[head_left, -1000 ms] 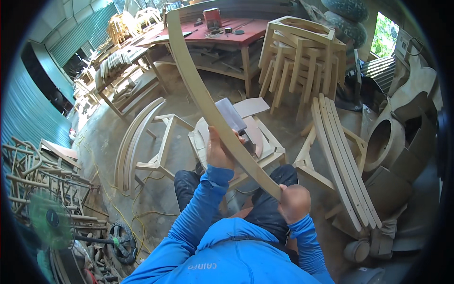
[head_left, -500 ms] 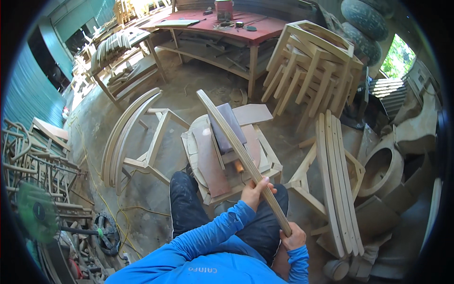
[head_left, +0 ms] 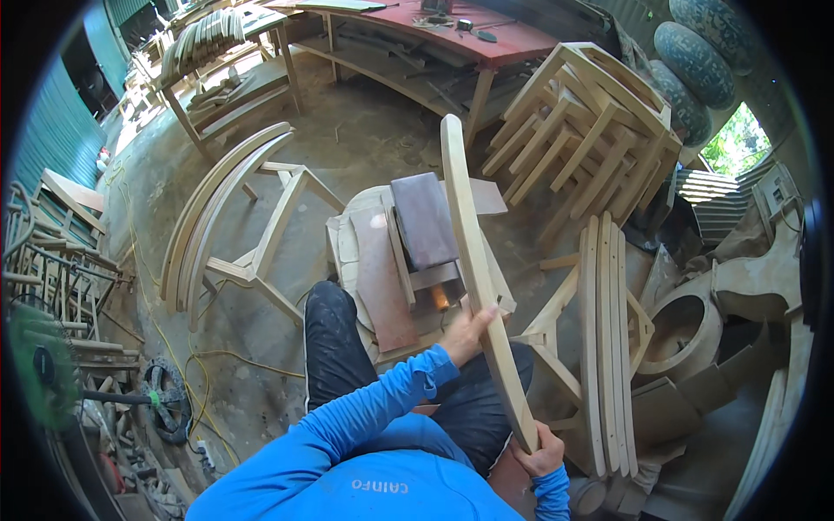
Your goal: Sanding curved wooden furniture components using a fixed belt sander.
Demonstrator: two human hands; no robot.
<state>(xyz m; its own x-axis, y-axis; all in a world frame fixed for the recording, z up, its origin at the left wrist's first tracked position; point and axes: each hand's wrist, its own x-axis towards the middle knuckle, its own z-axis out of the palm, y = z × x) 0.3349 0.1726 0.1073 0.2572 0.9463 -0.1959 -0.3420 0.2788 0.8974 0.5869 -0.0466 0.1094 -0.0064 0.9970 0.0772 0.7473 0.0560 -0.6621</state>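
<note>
A long curved wooden slat (head_left: 472,252) is held up in front of me, slanting from near my right side to beyond the low stand. Around its middle my left hand (head_left: 469,334) is closed. My right hand (head_left: 543,451) grips the near end by my right thigh. Beneath the slat, between my knees, is a low wooden work stand (head_left: 347,260) with a reddish-brown board (head_left: 382,282) on it. A purplish-brown rectangular block (head_left: 424,221) sits upright there, next to a small orange piece (head_left: 440,297).
Curved slats (head_left: 187,221) lean on a wooden frame (head_left: 282,221) at left; more slats (head_left: 608,347) rest on another frame at right. Stacked wooden frames (head_left: 591,130) and a red-topped table (head_left: 486,43) stand beyond. A green fan (head_left: 43,360) and yellow cord (head_left: 204,373) are at left.
The slat has been turned about its length, so a smooth pale face shows instead of the striped one. Its far end has swung right. Both hands keep hold of it.
</note>
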